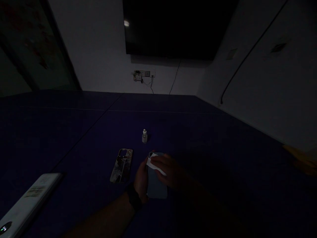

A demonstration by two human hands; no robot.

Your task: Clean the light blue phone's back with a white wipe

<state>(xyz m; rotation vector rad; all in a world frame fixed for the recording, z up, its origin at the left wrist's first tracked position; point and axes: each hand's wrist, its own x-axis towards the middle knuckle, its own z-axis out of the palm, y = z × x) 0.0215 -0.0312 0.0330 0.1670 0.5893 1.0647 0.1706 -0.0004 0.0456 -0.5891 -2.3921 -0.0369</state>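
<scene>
A grey-blue smartphone (157, 186) lies lengthwise before me, its upper part partly covered. My left hand (142, 178), with a dark watch on the wrist, grips the phone along its left edge. My right hand (168, 170) has its fingers closed over a white wipe (153, 162) and presses it on the upper part of the phone. Left of the hands lies a patterned phone case (122, 166) with a large camera cutout. Beyond the phone stands a small clear dropper bottle (144, 137) with a white cap.
The dark blue floor-like surface (99, 138) has a seam running across it. At lower left lies a long white box (29, 198). Something yellow (299, 159) lies at the right edge. Ahead, a wall carries a large dark screen (170, 29) and sockets with cables (142, 74). The scene is very dim.
</scene>
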